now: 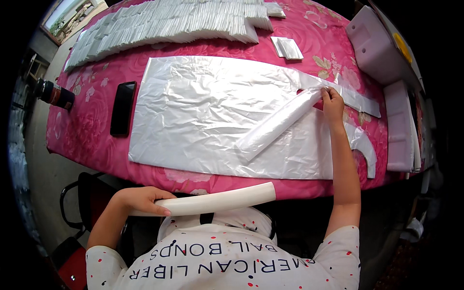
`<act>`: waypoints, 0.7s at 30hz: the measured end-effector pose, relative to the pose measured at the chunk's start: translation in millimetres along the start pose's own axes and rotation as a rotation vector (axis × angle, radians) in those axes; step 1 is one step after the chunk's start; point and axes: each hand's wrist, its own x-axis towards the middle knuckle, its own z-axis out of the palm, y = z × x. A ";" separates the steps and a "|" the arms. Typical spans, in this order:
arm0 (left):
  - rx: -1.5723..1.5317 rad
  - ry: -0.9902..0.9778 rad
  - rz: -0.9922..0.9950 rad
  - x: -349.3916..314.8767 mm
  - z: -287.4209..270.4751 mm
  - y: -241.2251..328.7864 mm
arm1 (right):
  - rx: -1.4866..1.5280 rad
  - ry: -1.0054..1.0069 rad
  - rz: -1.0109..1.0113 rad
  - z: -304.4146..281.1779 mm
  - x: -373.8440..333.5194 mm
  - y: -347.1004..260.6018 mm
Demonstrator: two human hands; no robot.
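Note:
My left hand (147,199) is wrapped round a white plastic pipe (224,199), held level just in front of the table's near edge. In my right hand (332,104), thumb and fingers pinch the upper end of a narrow folded strip of thin plastic bag (280,124). That strip slants across a large flat layer of whitish plastic bags (193,106) spread over the table. Two handle-like strips stick out at the layer's right end, and my right forearm covers part of that end. The surface of the layer is wrinkled and shiny.
A pink flowered cloth (87,130) covers the table. Long rows of folded plastic packets (183,24) stand at the back, with a small pile (287,48) nearer. A black phone (123,108) and a dark bottle (55,93) are on the left. White foam boxes (398,125) edge the right.

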 end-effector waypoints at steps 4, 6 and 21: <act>0.622 0.204 0.221 41.8 -21.3 80.9 | 0.205 -0.152 0.118 46.8 -8.8 -28.0; 0.836 0.348 0.262 59.2 -20.0 108.3 | 0.138 -0.189 -0.032 69.8 -11.4 -42.3; 1.320 0.472 0.796 132.4 2.7 51.6 | 0.194 -0.251 0.147 103.5 6.2 -55.0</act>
